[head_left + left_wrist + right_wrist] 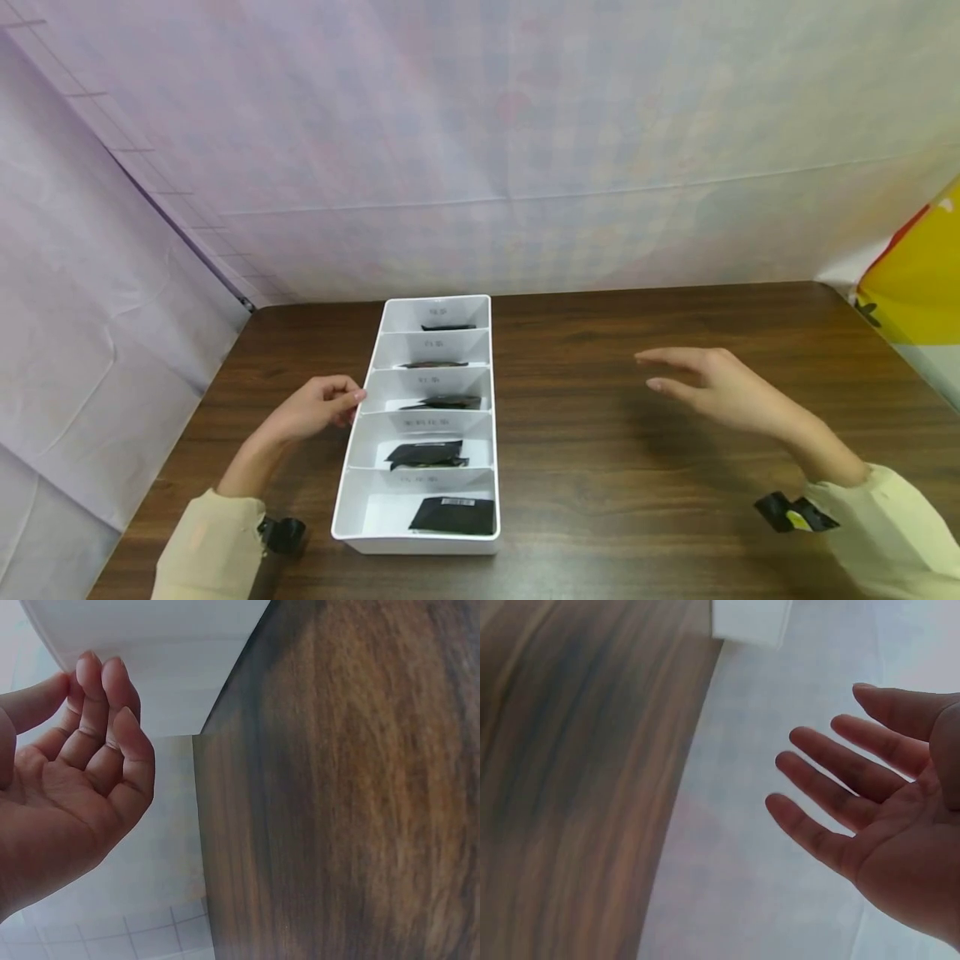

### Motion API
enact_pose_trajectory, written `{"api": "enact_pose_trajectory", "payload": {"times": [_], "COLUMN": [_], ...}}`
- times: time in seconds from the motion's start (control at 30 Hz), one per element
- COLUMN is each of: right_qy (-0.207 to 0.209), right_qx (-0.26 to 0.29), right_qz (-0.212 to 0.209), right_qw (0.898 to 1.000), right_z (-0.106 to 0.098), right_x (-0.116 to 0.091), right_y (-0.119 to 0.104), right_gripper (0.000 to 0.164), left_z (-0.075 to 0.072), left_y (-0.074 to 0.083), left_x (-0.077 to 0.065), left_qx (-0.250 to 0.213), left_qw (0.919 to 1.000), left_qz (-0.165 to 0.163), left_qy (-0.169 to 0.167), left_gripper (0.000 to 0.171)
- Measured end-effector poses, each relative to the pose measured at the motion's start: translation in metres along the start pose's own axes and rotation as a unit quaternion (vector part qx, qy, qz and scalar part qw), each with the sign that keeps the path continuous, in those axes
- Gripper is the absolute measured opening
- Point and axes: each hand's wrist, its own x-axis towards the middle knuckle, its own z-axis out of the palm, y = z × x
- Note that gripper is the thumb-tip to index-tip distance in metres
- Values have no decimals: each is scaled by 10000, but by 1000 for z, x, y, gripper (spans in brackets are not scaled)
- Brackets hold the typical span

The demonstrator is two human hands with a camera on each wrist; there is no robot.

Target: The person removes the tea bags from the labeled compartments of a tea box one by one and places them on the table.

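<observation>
A long white divided box [360,492] stands on the wooden table, left of the middle. Its row of several compartments carries small printed labels. Black flat packets lie in them: one packet [453,516] with a white label in the nearest compartment, overlapping packets [425,453] in the one behind. At the box's left rim my left hand [318,407] pinches the edge between thumb and curled fingers; the left wrist view shows the fingertips [90,664] at the white wall. My right hand [731,392] hovers over the table on the right, fingers extended and apart, holding nothing.
The brown wooden table [585,500] extends on both sides of the box. A pale checked cloth [525,150] hangs behind its far edge, with white sheeting [75,292] at the left. A yellow and red cloth [915,283] shows at the far right.
</observation>
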Motion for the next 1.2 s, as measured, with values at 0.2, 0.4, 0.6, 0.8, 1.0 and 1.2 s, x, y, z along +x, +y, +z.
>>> {"api": "enact_pose_trajectory", "payload": {"times": [0.2,0.4,0.6,0.8,1.0,1.2], "right_qy": [-208,-514,-761,-905,-1116,-1372], "right_qx": [278,457,835,1284,1272,888], "right_qz": [-553,-1246,-2010,-2679,-2959,-2779], "right_qw": [9979,9898,9731,9506,9401,9466], "right_z": [6,21,42,60,76,92], "right_x": [14,27,36,40,36,28], "right_y": [-29,-55,-85,-117,-139,-150], "right_gripper": [28,27,25,24,21,20], "left_z": [0,-1,0,0,0,-1], "left_y": [0,0,1,2,4,5], "left_x": [0,0,0,-1,-2,-1], "left_qx": [-13,-71,-118,-38,38,25], "left_qw": [10000,10000,9999,10000,9999,10000], "left_qz": [-27,-32,-72,-50,-61,-74], "left_qy": [-26,-58,-61,-68,-72,-59], "left_gripper": [20,21,22,22,21,20]}}
